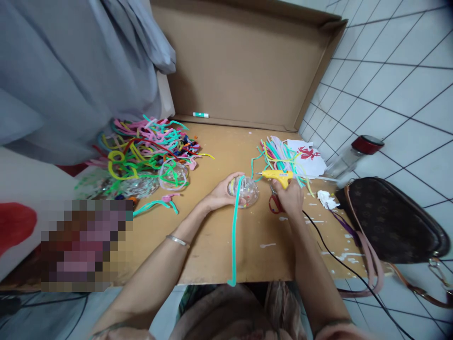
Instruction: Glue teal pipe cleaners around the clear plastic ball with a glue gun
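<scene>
Clock taken from the clear ball (252, 192), approx. mid-table. Hands are apart, each full. L hand (222, 192) is clamped on the ball's 9 o'clock side, fingers curled round it. R hand (290, 196), at 3, grips the yellow glue gun (281, 175) by its handle; nozzle points to 9, tip just beside the ball's upper R side, can't tell if touching. Turquoise strip (234, 236) lies over the ball's top & runs to 6, end near the table (212, 245) edge; can't tell if it's stuck on.

Red-handled scissors (274, 204) at approx. 4, partly under R hand. Bundle of fuzzy strips (278, 153), mostly pale w/ turquoise & yellow, at 1–2, nr white paper (313, 165) w/ red marks. Bottle (343, 160) w/ dark red lid at 2. Crumpled white tissue (327, 199) at 3, brown handbag (396, 222) beyond, betw. 3 & 4. Black cord (332, 255) runs off twd 4.

Big multicol. pile of strips (148, 146) at 10; a few loose turquoise pcs (152, 207) at 9. Small white/green tube (201, 114) at 11, by the cardboard (240, 61) standing at 12.
</scene>
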`<action>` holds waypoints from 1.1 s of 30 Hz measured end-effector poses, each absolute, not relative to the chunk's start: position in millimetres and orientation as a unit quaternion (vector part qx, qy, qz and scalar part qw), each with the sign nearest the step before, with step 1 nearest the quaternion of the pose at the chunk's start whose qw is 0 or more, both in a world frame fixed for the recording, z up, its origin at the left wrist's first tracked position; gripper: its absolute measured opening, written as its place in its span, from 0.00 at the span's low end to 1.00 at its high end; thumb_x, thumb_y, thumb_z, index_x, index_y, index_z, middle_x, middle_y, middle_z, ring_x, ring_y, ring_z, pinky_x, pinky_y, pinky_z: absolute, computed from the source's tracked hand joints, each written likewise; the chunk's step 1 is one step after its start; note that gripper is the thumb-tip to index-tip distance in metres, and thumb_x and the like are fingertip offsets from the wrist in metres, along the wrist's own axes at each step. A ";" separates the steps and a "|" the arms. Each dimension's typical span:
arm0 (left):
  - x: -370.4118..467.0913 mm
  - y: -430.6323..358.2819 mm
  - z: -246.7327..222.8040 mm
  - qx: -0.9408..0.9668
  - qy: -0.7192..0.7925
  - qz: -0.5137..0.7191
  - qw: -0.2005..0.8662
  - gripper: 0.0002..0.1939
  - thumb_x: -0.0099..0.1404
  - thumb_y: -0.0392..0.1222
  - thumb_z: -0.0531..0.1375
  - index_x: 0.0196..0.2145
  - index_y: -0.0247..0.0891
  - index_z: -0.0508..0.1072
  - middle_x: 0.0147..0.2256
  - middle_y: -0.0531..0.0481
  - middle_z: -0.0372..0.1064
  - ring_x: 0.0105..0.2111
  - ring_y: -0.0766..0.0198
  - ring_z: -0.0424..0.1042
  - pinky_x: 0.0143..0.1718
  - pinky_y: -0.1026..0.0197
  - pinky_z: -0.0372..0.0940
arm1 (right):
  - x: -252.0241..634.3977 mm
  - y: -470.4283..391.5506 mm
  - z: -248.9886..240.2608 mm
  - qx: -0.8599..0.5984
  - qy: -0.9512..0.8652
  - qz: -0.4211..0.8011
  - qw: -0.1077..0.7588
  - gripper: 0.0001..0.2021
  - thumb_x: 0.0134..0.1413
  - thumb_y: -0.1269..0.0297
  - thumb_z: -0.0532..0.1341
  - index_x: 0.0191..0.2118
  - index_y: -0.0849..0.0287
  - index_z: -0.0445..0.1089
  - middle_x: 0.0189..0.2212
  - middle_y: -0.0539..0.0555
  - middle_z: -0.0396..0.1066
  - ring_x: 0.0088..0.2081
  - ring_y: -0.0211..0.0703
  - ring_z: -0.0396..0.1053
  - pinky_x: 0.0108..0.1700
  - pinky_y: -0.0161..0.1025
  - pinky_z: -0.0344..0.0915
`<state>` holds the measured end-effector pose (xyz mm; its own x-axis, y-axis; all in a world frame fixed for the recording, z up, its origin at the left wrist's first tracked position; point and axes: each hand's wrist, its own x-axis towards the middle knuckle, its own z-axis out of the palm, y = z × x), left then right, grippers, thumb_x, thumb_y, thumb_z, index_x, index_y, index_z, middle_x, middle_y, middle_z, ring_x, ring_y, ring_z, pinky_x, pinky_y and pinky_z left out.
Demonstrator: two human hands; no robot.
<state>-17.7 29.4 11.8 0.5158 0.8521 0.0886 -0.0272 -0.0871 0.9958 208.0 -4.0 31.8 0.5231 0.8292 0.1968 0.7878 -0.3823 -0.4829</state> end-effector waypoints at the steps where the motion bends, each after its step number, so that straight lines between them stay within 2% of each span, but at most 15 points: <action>1: -17.5 29.2 12.1 0.640 0.322 0.368 0.592 0.48 0.37 0.43 0.74 0.55 0.37 0.61 0.47 0.46 0.68 0.45 0.57 0.69 0.50 0.58 0.64 | 207.5 -3.2 29.8 -0.837 -0.486 0.044 0.247 0.28 0.53 0.46 0.56 0.48 0.68 0.67 0.42 0.67 0.73 0.44 0.55 0.69 0.40 0.42 0.60; 7: -19.4 28.8 15.2 0.642 0.330 0.367 0.587 0.48 0.38 0.41 0.73 0.56 0.36 0.59 0.47 0.45 0.68 0.44 0.58 0.70 0.49 0.58 0.65 | 202.5 -3.3 24.5 -0.855 -0.472 0.058 0.205 0.27 0.57 0.46 0.53 0.49 0.67 0.68 0.40 0.67 0.74 0.44 0.55 0.71 0.39 0.42 0.61; 15: -27.0 28.6 20.9 0.623 0.331 0.362 0.609 0.50 0.37 0.40 0.74 0.56 0.37 0.57 0.48 0.44 0.69 0.43 0.57 0.72 0.47 0.57 0.67 | 201.9 -4.4 22.7 -0.865 -0.471 0.057 0.164 0.25 0.58 0.47 0.54 0.48 0.65 0.68 0.44 0.66 0.73 0.47 0.55 0.70 0.42 0.42 0.62; 20: -26.9 27.0 22.9 0.623 0.340 0.361 0.604 0.49 0.37 0.40 0.74 0.56 0.36 0.58 0.46 0.43 0.70 0.43 0.56 0.72 0.46 0.57 0.68 | 203.6 -2.0 19.5 -0.867 -0.476 0.046 0.140 0.25 0.59 0.49 0.53 0.47 0.69 0.69 0.46 0.69 0.71 0.49 0.57 0.69 0.44 0.43 0.61; 25: -26.9 28.0 21.2 0.624 0.350 0.357 0.600 0.49 0.37 0.42 0.73 0.56 0.36 0.58 0.50 0.42 0.67 0.45 0.56 0.71 0.48 0.57 0.66 | 200.6 -2.0 19.5 -0.862 -0.489 0.034 0.128 0.25 0.60 0.52 0.53 0.48 0.72 0.67 0.48 0.73 0.69 0.51 0.59 0.67 0.47 0.45 0.60; 33: -30.4 25.3 28.1 0.649 0.361 0.348 0.572 0.47 0.39 0.43 0.73 0.55 0.36 0.58 0.48 0.43 0.70 0.44 0.55 0.72 0.48 0.57 0.66 | 204.0 -2.8 23.3 -0.859 -0.490 0.062 0.137 0.20 0.64 0.58 0.47 0.48 0.68 0.68 0.47 0.67 0.71 0.49 0.54 0.69 0.44 0.41 0.61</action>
